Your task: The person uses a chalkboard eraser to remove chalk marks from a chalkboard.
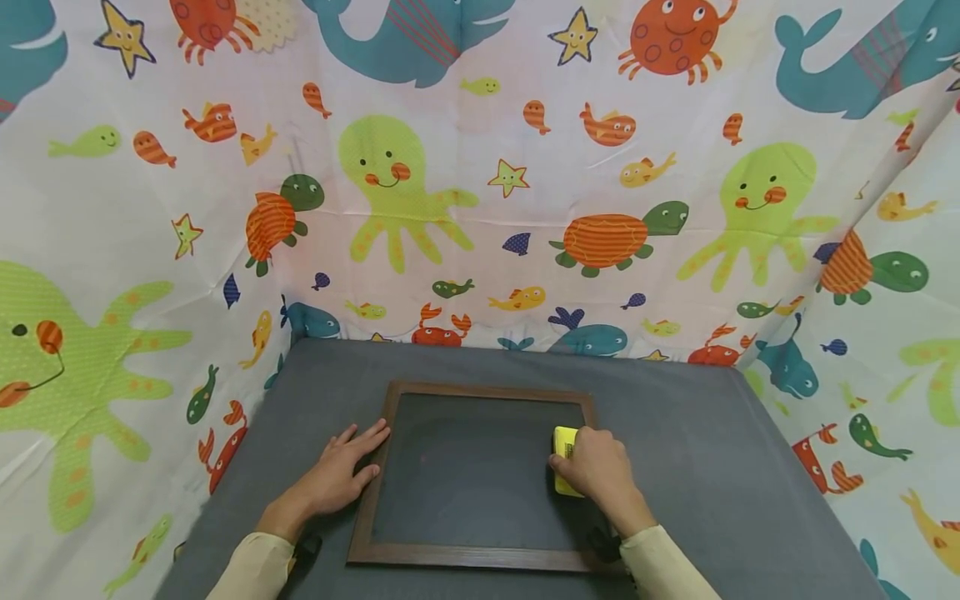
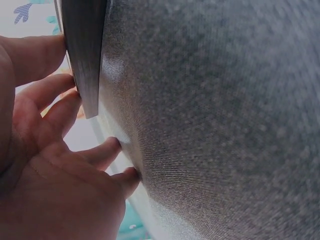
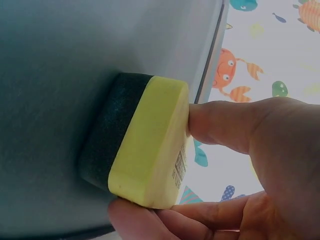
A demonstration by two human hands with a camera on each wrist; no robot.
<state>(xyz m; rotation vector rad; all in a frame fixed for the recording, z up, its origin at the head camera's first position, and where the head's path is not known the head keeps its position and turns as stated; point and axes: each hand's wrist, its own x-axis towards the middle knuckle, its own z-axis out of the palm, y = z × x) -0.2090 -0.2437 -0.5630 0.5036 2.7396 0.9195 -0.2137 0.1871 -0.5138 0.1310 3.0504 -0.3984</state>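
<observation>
A small chalkboard (image 1: 465, 475) in a brown wooden frame (image 1: 480, 557) lies flat on the grey cloth. My right hand (image 1: 600, 471) grips a yellow board eraser (image 1: 564, 462) near the board's right side. In the right wrist view the eraser (image 3: 150, 140) has its dark felt face against the board, thumb on one side and fingers on the other. My left hand (image 1: 337, 471) rests at the frame's left edge with fingers spread. From the left wrist, the thumb and two fingertips touch the frame's side (image 2: 85, 60), while two other fingertips rest on the cloth.
The grey cloth (image 1: 697, 467) covers the table around the board. A white curtain (image 1: 480, 300) printed with sea animals stands behind it and along both sides. Dark wrist straps show near both sleeves.
</observation>
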